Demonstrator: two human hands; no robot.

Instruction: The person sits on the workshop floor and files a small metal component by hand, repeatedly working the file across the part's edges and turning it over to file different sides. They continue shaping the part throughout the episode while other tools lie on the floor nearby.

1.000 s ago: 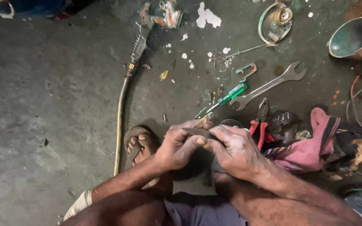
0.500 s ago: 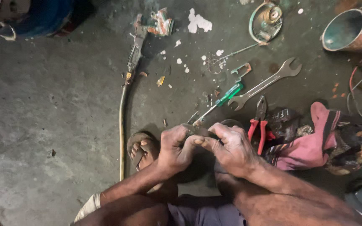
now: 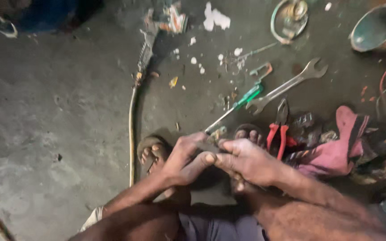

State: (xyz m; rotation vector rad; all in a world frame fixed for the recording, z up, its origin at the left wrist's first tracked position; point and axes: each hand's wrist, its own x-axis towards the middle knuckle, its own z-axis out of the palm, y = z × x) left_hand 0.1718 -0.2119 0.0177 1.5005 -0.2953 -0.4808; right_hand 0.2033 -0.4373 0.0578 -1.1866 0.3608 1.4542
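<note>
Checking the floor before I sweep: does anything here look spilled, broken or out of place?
White crumbs and a torn white scrap lie scattered on the bare floor above the green screwdriver. Spanner and red pliers lie loose by the hands, both pressed together on something small.

Tool-strewn concrete floor (image 3: 59, 116)
</note>
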